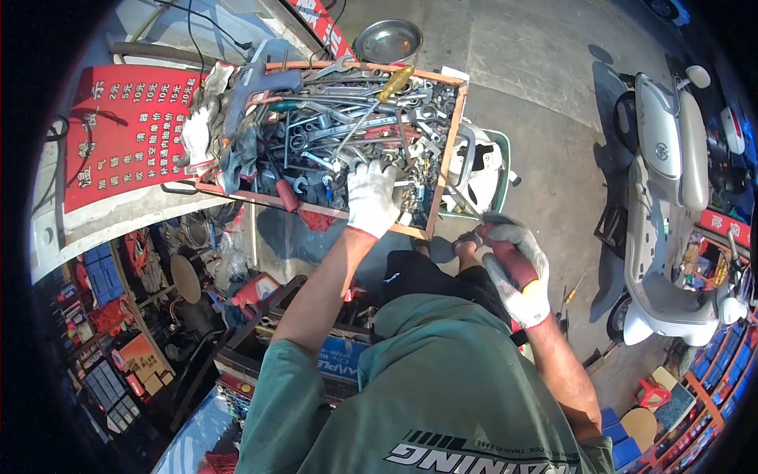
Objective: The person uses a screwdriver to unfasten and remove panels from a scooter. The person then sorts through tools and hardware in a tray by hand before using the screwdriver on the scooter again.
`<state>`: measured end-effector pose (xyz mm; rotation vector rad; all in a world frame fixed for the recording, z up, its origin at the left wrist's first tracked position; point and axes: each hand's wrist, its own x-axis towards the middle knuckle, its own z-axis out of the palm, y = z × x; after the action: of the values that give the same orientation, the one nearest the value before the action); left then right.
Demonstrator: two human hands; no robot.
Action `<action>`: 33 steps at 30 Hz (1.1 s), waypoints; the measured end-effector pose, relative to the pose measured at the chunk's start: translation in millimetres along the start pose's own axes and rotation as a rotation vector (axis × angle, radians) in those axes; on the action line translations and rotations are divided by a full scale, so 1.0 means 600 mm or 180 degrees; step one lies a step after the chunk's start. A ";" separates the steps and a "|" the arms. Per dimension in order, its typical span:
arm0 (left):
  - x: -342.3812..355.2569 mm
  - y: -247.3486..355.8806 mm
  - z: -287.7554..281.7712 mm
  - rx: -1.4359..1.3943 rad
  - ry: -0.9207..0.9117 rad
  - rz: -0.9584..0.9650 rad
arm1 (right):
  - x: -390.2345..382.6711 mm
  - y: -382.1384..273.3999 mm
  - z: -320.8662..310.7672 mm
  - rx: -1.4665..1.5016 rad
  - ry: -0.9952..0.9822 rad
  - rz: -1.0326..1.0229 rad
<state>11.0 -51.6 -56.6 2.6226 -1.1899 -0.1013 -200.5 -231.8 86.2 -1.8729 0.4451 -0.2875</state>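
Observation:
My gloved left hand [371,197] is bent over the loose tools at the near side of a wooden-framed tray [448,150], fingers curled; what they grip, if anything, is hidden. The tray holds several wrenches [320,134], sockets, a yellow-handled tool [395,83], a red-handled tool [286,193] and a blue-grey power tool [245,103] beside pale gloves [205,126]. My gloved right hand [517,276], outside the tray at its lower right, is closed round a red-handled tool [513,253]; its working end is unclear.
A green bin [500,170] with white items stands right of the tray, a metal bowl [388,41] behind it. A white scooter [659,213] stands at the right. A red sign [126,170] is at the left, with cluttered shelves [110,316] below.

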 end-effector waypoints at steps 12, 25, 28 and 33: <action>-0.004 -0.011 0.014 -0.0016 0.0186 0.0350 | -0.002 0.012 0.041 -0.0436 -0.0427 -0.0086; 0.029 0.029 0.005 -0.0253 0.0129 0.0498 | 0.008 -0.013 0.014 -0.0353 -0.0069 -0.0004; 0.031 0.041 0.008 -0.0033 -0.0232 0.0386 | 0.019 0.018 0.033 -0.0102 0.0007 0.0080; 0.020 0.032 0.006 -0.0162 -0.0343 0.0354 | 0.012 0.024 0.027 -0.0188 -0.0366 -0.0089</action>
<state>4.4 -73.4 -54.4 2.5293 -1.3477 -0.2510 -189.8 -225.5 67.3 -1.9434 0.3528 -0.1858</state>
